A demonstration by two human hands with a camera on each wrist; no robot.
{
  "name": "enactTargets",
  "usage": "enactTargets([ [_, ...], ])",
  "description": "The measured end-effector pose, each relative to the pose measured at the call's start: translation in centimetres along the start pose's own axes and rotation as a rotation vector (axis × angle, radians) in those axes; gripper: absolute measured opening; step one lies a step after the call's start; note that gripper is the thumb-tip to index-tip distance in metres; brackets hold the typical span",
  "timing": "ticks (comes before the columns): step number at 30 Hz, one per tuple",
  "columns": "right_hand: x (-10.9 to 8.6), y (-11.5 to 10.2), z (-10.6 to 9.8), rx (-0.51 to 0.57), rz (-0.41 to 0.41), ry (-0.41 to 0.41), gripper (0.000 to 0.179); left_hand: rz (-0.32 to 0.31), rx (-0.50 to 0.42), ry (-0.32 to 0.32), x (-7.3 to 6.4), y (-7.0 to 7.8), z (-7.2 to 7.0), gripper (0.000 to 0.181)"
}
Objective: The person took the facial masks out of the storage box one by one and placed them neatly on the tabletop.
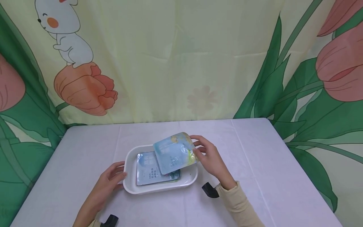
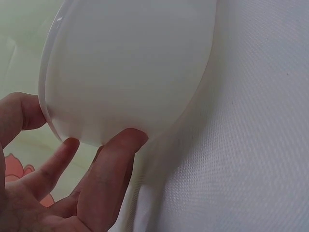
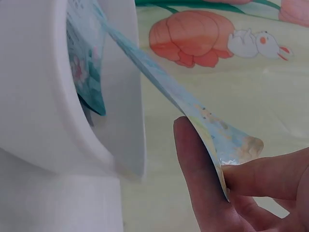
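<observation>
A white tray (image 1: 187, 179) with rounded corners holds a shiny blue sachet (image 1: 150, 176) lying flat, with a green edge showing beneath it. My left hand (image 1: 106, 181) grips the tray's left end. In the left wrist view, fingertips (image 2: 133, 136) press the tray's outer wall while another finger meets the rim. Above the tray's right part, my right hand (image 1: 208, 154) pinches a light blue and yellow sachet (image 1: 174, 153) by its right edge. That sachet is tilted and covers part of the one below. In the right wrist view it bends between thumb and finger (image 3: 190, 159).
A white cloth (image 1: 244, 201) covers the table around the tray. Behind the far edge hangs a curtain (image 1: 175, 63) printed with a rabbit, tulips and leaves. Black straps (image 1: 210, 190) show by both wrists.
</observation>
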State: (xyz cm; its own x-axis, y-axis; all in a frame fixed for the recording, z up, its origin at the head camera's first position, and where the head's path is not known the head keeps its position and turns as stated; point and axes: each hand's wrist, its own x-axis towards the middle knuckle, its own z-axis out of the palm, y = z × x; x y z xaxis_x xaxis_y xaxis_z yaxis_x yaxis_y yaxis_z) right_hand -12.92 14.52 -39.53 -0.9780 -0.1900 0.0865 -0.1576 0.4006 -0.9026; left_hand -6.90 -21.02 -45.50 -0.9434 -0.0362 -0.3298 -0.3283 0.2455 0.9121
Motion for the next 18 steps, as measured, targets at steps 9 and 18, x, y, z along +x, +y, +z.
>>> enactTargets([
  [9,0.0,0.7,-2.0,0.038,-0.012,0.03,0.049,0.024,-0.023,-0.003,0.0,-0.2,0.0,0.056],
  [18,0.0,1.3,-2.7,0.049,0.003,0.152,0.045,0.022,-0.023,-0.001,0.1,-0.5,-0.1,0.056],
])
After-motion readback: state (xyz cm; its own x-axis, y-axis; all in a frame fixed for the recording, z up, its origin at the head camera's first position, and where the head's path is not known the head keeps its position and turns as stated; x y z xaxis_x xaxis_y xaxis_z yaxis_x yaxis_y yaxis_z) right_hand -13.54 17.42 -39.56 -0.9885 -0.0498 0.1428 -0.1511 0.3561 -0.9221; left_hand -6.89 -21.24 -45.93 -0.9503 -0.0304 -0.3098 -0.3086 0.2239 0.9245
